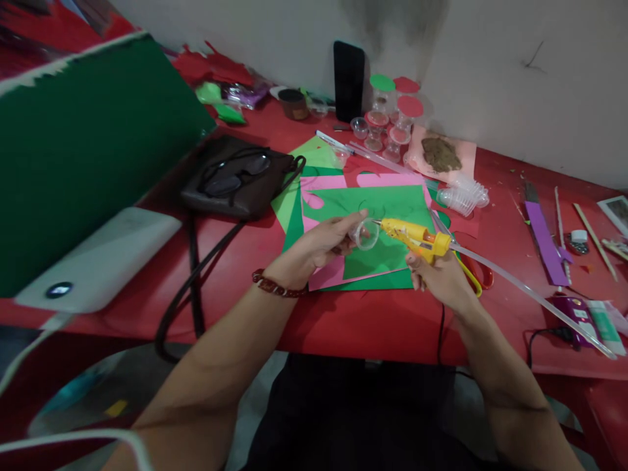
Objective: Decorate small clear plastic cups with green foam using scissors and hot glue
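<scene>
At the middle of the frame, your left hand [330, 241] holds a clear cup [367, 235]; from its right, your right hand [438, 275] grips the yellow glue gun [413, 236], its long body pointing left toward the cup.

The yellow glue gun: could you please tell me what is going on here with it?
The person's left grip holds a small clear plastic cup, while the right grip holds the yellow glue gun. The gun's nozzle points toward the cup's edge; I cannot tell whether they touch. Both are above green and pink sheets on the red table.
</scene>
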Tool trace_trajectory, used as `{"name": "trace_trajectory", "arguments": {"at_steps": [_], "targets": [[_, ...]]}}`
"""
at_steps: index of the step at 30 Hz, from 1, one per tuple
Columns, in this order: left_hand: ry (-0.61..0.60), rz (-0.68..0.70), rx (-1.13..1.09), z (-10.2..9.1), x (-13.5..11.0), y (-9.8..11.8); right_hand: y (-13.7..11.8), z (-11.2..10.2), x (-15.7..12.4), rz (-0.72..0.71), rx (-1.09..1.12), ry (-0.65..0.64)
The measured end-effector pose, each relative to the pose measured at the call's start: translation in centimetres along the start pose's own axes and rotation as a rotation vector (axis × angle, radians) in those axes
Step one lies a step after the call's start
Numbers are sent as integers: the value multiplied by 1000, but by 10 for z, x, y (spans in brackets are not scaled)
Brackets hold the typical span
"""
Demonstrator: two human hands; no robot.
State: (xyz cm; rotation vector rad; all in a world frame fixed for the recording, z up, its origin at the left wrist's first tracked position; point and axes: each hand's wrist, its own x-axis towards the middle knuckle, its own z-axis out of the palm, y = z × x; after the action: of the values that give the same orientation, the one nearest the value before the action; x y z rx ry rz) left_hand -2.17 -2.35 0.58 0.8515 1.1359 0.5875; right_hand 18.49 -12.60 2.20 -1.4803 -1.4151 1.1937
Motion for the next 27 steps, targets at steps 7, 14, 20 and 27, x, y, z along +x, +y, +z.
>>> {"name": "trace_trajectory", "arguments": {"at_steps": [7, 14, 20, 27], "targets": [[-128, 87, -156, -5, 5, -4, -5, -1, -3, 40, 114, 25], [-195, 103, -221, -9, 7, -8, -5, 2, -3, 50, 153, 17], [-196, 95, -189, -10, 8, -11, -7, 3, -3, 49, 137, 21], [-199, 102, -180, -11, 11, -14, -12, 3, -3, 51, 99, 14]]}}
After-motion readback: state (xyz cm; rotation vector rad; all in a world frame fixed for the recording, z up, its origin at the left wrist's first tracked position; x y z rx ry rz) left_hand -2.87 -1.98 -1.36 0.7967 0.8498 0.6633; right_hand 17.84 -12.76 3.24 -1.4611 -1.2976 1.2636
